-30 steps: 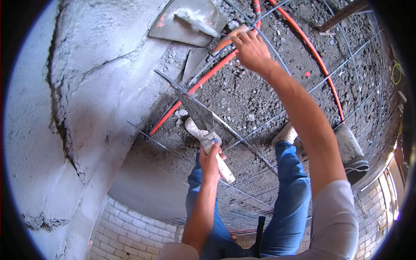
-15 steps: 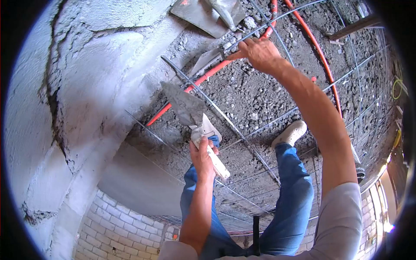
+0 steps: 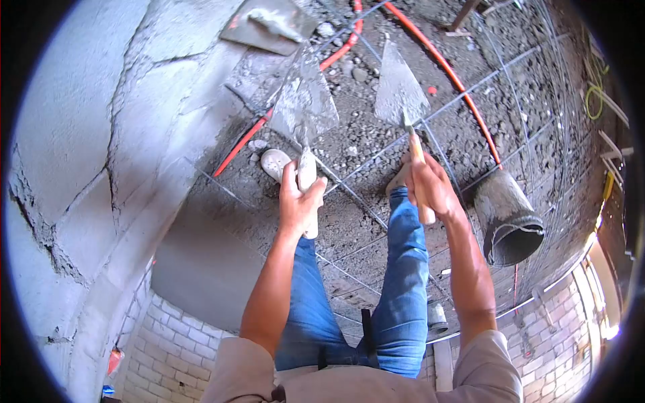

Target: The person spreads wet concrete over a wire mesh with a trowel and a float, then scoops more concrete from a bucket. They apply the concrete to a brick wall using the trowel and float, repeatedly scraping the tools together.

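My left hand [image 3: 299, 205] is closed around the pale, mortar-smeared handle of a pointed trowel [image 3: 304, 111]. Its wide blade, coated with wet grey mortar, points away from me over an orange conduit [image 3: 243, 144]. In my right hand [image 3: 432, 187] is a second pointed trowel [image 3: 400, 91], gripped by its light wooden handle. That blade is also smeared grey and points forward over the gravel [image 3: 363, 138]. The two trowels are side by side, apart from each other.
A flat plastering float [image 3: 235, 27] lies beyond the left trowel. Steel mesh bars [image 3: 369, 161] and another orange conduit [image 3: 443, 64] cross the gravel. A wide grey pipe [image 3: 500, 198] sits at right. A rough plastered wall [image 3: 80, 148] rises at left.
My right hand has drawn back from beside the orange conduit, now with the wooden-handled trowel in it. The left trowel has turned to point more directly forward. My view has shifted.
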A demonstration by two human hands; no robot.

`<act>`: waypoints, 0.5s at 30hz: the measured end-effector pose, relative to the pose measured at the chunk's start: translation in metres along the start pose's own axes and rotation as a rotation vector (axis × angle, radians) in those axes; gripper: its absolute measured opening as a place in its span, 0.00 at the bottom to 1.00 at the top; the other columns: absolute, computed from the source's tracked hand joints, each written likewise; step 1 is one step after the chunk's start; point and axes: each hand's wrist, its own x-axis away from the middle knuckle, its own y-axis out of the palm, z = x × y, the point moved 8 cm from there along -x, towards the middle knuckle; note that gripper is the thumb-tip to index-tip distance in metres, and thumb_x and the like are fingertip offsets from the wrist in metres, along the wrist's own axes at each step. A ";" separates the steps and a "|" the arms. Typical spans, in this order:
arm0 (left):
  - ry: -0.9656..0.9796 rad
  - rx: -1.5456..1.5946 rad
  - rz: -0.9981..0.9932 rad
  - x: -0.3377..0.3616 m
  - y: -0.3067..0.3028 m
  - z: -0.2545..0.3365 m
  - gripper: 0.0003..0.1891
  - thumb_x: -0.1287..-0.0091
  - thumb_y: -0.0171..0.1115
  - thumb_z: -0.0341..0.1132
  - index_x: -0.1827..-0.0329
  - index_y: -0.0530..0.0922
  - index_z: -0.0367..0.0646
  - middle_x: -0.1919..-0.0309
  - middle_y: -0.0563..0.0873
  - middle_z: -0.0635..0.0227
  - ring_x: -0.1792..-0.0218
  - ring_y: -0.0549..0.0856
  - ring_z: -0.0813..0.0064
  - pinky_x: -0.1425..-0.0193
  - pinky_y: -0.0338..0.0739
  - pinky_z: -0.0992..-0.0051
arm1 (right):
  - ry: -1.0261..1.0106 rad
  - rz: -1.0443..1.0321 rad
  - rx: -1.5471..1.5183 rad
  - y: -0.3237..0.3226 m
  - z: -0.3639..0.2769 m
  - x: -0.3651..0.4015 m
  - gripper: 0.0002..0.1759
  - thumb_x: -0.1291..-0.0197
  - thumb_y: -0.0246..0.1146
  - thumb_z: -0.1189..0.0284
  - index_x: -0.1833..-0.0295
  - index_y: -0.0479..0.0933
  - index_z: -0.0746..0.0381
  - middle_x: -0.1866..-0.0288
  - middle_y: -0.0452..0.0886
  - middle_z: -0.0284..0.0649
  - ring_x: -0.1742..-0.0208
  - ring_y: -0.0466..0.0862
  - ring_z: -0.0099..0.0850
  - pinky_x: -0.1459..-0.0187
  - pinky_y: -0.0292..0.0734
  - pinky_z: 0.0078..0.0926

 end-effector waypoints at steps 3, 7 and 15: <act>0.019 -0.045 -0.062 0.000 0.042 0.023 0.19 0.35 0.64 0.25 0.43 0.69 0.40 0.70 0.78 0.72 0.79 0.76 0.85 0.79 0.72 0.81 | -0.138 0.206 0.166 -0.014 -0.009 0.017 0.14 0.25 0.53 0.60 0.49 0.71 0.60 0.77 0.68 0.27 0.82 0.67 0.17 0.81 0.64 0.19; 0.097 -0.055 -0.102 -0.007 0.092 0.038 0.13 0.34 0.63 0.25 0.49 0.69 0.40 0.73 0.76 0.74 0.81 0.75 0.85 0.79 0.70 0.81 | -0.095 0.077 -0.016 -0.004 -0.005 0.045 0.12 0.25 0.54 0.60 0.55 0.70 0.57 0.77 0.67 0.24 0.81 0.66 0.16 0.80 0.63 0.17; 0.145 -0.028 -0.156 -0.029 0.145 0.034 0.15 0.35 0.63 0.27 0.50 0.68 0.40 0.73 0.76 0.72 0.81 0.75 0.85 0.81 0.70 0.80 | -0.099 0.067 -0.058 -0.006 0.017 0.035 0.19 0.24 0.52 0.53 0.53 0.70 0.61 0.78 0.69 0.28 0.82 0.68 0.18 0.81 0.65 0.21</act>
